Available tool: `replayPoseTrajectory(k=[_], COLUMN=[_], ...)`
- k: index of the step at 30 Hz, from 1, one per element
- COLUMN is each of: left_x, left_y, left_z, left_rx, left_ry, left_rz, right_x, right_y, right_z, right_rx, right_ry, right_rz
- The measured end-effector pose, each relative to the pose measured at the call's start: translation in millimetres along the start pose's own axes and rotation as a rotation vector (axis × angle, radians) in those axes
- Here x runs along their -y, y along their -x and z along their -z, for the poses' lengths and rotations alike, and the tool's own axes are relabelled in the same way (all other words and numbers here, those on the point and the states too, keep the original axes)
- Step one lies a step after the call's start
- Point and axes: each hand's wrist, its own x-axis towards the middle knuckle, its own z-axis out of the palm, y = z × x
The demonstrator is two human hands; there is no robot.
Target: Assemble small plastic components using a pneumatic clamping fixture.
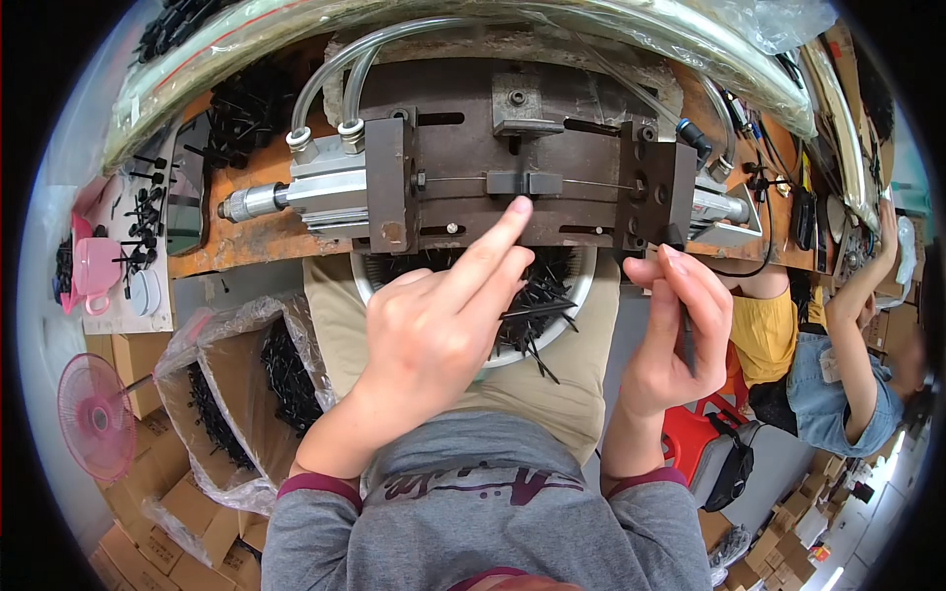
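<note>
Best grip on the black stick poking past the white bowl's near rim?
Probably pinch the black stick by its free end, from the near side: that end juts past the white bowl's rim, while the rest runs back toward the tangled pile.

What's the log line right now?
left hand: fingertip by grey block | right hand: holding black piece | white tub: black pieces inside

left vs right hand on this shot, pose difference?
Left hand extends its index finger toward the grey block; right hand is bent, thumb and fingers pinched.
Left hand shows nothing held; right hand appears to hold a thin black piece.
Both are bare.
</note>
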Motion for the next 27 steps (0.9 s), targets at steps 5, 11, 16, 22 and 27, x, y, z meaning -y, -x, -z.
replayPoseTrajectory(k=[5,11,16,22,27], left_x=[-4.4,-3.7,-1.2,-6.2,-5.6], left_y=[-9.1,-11.9,-10.2,-3.0,9.2], left_z=[-0.5,0.9,-1.2,-1.8,11.2], left_rx=[0.061,0.069,0.060,0.009,0.141], left_ry=[-0.093,-0.085,-0.061,0.095,0.746], left_rz=[0.018,0.017,0.021,0.117,0.360], right_x=[16.9,16.9,13.7,17.4,10.7], right_y=[0.6,-0.2,-1.1,3.4,6.6], right_z=[9.6,17.0,13.6,15.0,16.7], right_rx=[0.006,0.099,0.109,0.148,0.188], right_ry=[-0.439,-0.475,-0.471,-0.557,-0.632], right_rz=[-0.364,-0.526,-0.652,-0.806,-0.869])
